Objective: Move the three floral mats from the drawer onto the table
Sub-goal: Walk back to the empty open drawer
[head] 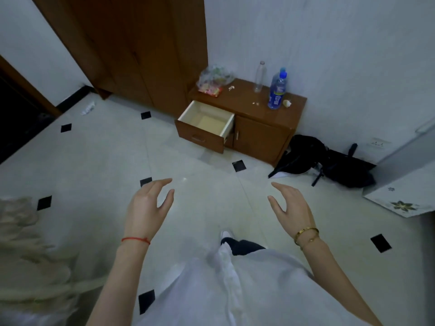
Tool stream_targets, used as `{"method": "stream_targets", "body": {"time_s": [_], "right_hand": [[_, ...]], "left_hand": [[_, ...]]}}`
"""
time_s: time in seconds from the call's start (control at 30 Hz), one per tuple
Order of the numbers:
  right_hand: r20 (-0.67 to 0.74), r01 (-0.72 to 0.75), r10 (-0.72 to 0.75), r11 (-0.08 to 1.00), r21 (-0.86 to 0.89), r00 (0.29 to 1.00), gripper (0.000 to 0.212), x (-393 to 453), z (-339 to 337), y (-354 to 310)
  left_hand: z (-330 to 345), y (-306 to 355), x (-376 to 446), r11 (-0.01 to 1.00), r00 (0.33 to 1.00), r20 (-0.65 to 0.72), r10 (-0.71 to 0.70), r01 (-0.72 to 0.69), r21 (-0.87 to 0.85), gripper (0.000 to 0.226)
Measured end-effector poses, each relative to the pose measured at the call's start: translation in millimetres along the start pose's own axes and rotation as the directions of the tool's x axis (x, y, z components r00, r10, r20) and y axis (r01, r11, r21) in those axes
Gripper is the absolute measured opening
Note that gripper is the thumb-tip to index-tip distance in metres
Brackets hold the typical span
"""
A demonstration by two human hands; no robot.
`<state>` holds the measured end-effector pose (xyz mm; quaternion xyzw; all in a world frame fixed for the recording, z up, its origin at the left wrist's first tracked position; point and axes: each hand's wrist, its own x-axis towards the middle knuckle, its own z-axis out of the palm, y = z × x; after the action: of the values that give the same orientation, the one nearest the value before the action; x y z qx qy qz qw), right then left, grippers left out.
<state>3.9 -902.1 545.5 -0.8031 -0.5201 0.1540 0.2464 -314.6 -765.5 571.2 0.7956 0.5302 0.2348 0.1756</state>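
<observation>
We are looking down from head height at a pale tiled floor [98, 149] with small black diamond insets. Our landmark is a low brown cabinet [259, 118] against the far wall. Its drawer [207, 121], at the cabinet's left end, is pulled out toward us, and from here its cream interior looks bare; we cannot see any mat in it, though its near inside wall is hidden.

On top of the cabinet stand a clear empty bottle [259, 76] and a blue-labelled bottle [277, 90], with a crinkled plastic bag [213, 80] at the left end. A dark bag [327, 161] slumps on the floor just right of the cabinet.

Further right of the cabinet, at the picture's edge, a corner of a desk [421, 175] shows, carrying a white mat [397, 203] with a gold flower printed on it. Whether more mats lie under or beside it, we cannot tell.

Our left hand [148, 201] and right hand [294, 203] hover well short of the cabinet, both spread wide with curved fingers, holding nothing.

We judge the task near its end or done. The risk is miscounting: the desk is mostly out of view, so a mat could be left behind. Stepping toward the cabinet, we could also trip on the dark bag's straps or bump the open drawer.
</observation>
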Motion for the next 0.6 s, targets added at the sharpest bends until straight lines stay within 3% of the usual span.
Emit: {"method": "stream_targets", "body": {"time_s": [0.33,0.6], "right_hand": [[0.085,0.087,-0.088,0.996,0.016,0.992,0.039,225,17,-46],[0.061,0.028,-0.028,1.0,0.007,0.998,0.039,362,78,-82]], "left_hand": [[18,-42,188,0.995,0.993,-0.077,-0.091,0.094,0.04,0.028],[35,-108,362,0.998,0.997,-0.048,0.065,-0.064,0.028,0.028]]}}
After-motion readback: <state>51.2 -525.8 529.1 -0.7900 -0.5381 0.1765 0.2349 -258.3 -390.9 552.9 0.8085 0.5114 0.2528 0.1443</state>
